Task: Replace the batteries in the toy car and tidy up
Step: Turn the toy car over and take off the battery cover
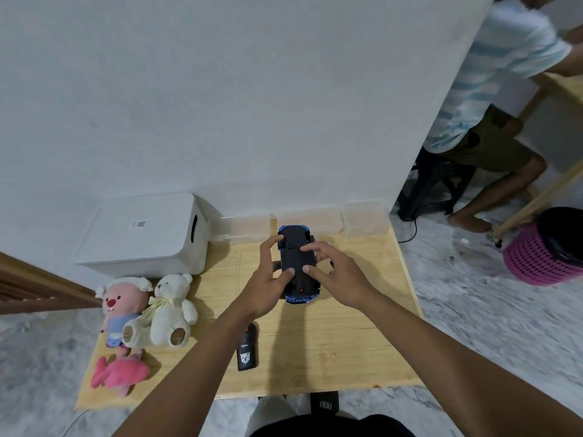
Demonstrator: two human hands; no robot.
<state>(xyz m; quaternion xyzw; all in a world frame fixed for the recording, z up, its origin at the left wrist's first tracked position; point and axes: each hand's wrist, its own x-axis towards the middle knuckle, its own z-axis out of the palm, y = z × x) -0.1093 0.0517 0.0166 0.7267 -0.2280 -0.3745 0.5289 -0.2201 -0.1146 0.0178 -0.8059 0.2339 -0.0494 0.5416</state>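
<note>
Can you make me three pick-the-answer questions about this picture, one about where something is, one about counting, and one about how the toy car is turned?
1. Where is the black remote control?
A. On the white box
B. On the table, under the left arm
C. In the pink basket

2. How many stuffed toys lie on the table?
A. One
B. Three
C. Five

3. How is the toy car turned?
A. Upside down, black bottom up
B. On its wheels
C. Standing on its nose

Answers: 1 B, it lies on the wood near the front edge. 2 B, a pink-faced doll, a white bear and a pink plush. 3 A, the left hand and right hand hold it with the flat black underside showing.
</note>
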